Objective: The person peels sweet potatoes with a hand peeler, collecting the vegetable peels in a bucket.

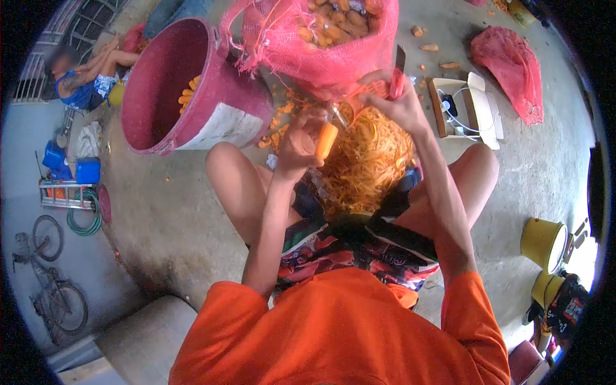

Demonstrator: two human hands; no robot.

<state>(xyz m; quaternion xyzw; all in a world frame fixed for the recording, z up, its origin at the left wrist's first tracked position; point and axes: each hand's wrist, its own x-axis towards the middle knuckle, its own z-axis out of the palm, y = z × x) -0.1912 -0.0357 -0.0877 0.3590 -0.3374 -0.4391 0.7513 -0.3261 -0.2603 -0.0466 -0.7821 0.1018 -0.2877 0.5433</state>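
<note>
Carrot [326,140] in left hand [296,144], peeler [396,80] in right hand [399,102]

The net sack [321,38] of carrots is cut off by the top edge. The peeler [398,70] in the right hand [394,96] is mostly covered by the fingers; its blade cannot be made out. The left hand [298,144] hides the lower end of the carrot [326,140]. The bucket [192,90] wall hides most of its contents. The person at upper left [83,74] is blurred.
</note>
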